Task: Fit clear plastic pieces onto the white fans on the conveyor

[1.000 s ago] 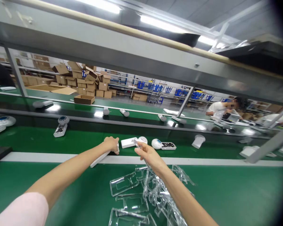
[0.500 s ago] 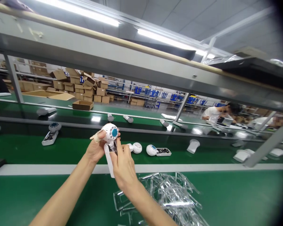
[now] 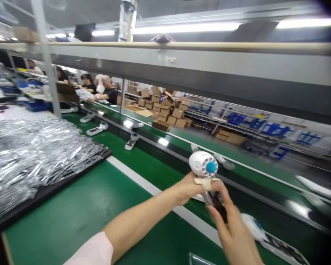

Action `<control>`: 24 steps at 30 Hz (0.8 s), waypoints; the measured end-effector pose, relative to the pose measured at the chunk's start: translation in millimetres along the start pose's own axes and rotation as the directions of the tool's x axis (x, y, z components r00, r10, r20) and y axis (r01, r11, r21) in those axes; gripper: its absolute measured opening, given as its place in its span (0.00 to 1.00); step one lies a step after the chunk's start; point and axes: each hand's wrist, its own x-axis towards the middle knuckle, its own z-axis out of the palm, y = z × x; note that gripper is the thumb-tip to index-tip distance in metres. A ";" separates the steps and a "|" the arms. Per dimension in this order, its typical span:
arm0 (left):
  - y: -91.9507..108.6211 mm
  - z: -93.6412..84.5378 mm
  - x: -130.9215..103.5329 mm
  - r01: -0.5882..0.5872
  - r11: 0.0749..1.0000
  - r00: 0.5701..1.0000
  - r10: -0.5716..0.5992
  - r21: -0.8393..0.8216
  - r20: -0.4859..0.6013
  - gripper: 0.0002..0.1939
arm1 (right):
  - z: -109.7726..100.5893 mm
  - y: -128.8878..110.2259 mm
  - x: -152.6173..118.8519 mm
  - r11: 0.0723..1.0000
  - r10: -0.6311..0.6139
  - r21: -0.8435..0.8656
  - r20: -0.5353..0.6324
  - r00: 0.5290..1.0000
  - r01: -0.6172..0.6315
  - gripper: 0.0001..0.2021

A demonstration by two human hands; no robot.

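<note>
Both hands are on a white handheld device with a round vented head and a blue centre [image 3: 202,164]; its handle shows dark inner parts. My left hand [image 3: 191,188] is closed around the neck just below the head, with a pale wrap on one finger. Lower down, my right hand [image 3: 234,224] grips the handle with thumb and fingers on either side of the open part. Beyond the right hand lies a similar device [image 3: 253,227], its handle also open. A piece of clear plastic [image 3: 198,259] shows at the bottom edge.
A large heap of clear plastic parts [image 3: 44,147] lies in a black-edged tray at left. Similar devices [image 3: 131,141] rest along the green conveyor [image 3: 157,173]. A grey overhead beam [image 3: 182,73] crosses above. Several people [image 3: 107,92] and stacked cartons [image 3: 165,106] are beyond.
The view has swung left, bringing the large plastic heap and several people into sight. Both hands still hold the device; my right hand now sits lower around its handle.
</note>
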 end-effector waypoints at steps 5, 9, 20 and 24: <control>-1.4 7.5 -10.7 -0.103 0.990 0.979 0.118 0.101 -0.164 0.25 | -3.4 -17.8 21.2 0.998 0.046 0.059 -0.182 0.982 -0.036 0.33; -5.6 17.5 -26.0 -0.252 0.950 0.952 0.278 0.185 -0.132 0.21 | 7.0 -23.4 36.6 0.858 0.326 0.495 -0.318 0.890 -0.138 0.28; -7.4 -36.9 22.1 0.017 0.903 0.965 0.099 0.429 -0.245 0.25 | 4.1 -17.6 31.9 0.993 0.061 0.108 -0.048 0.997 -0.056 0.23; 8.4 -101.1 71.4 0.239 0.653 0.937 0.040 0.719 -0.347 0.27 | -18.3 -1.2 -25.9 0.978 0.023 -0.203 0.364 0.931 0.055 0.12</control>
